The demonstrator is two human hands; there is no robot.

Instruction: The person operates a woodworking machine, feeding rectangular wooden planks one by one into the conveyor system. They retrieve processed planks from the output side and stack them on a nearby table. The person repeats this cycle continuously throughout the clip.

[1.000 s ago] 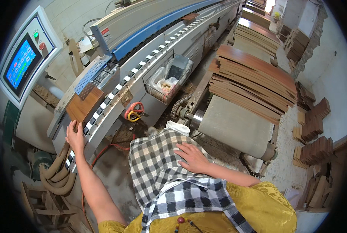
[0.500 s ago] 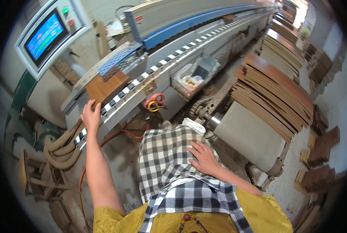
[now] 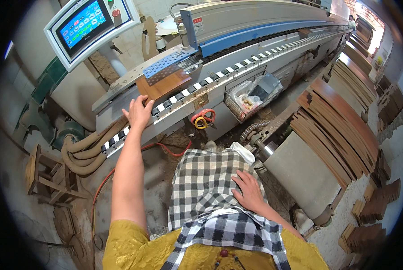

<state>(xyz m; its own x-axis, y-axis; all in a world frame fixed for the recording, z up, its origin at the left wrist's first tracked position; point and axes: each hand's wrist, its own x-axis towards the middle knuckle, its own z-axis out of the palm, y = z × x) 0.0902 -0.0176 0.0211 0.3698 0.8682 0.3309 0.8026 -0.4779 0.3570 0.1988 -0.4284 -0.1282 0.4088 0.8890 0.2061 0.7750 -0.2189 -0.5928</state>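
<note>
My left hand [image 3: 140, 112] rests with spread fingertips at the near end of a brown wooden board [image 3: 166, 90]. The board lies on the edge of a long machine, partly beneath a blue perforated plate [image 3: 166, 65], beside a track of black and white pads [image 3: 205, 82]. My right hand [image 3: 246, 189] lies flat, fingers apart, on the black-and-cream checked apron [image 3: 197, 177] over my lap.
A touchscreen panel [image 3: 86, 23] stands upper left. A wire basket with bags [image 3: 251, 96] and coiled red and yellow hoses [image 3: 203, 119] hang on the machine. Board stacks [image 3: 334, 132] sit on a roller conveyor [image 3: 300, 171] at right. Ribbed hoses [image 3: 77, 159] and a wooden stool [image 3: 48, 177] are lower left.
The view has turned, shifting the machine and stacks rightward and upward in the picture. My left hand stays by the board's near end, and my right hand stays on the apron.
</note>
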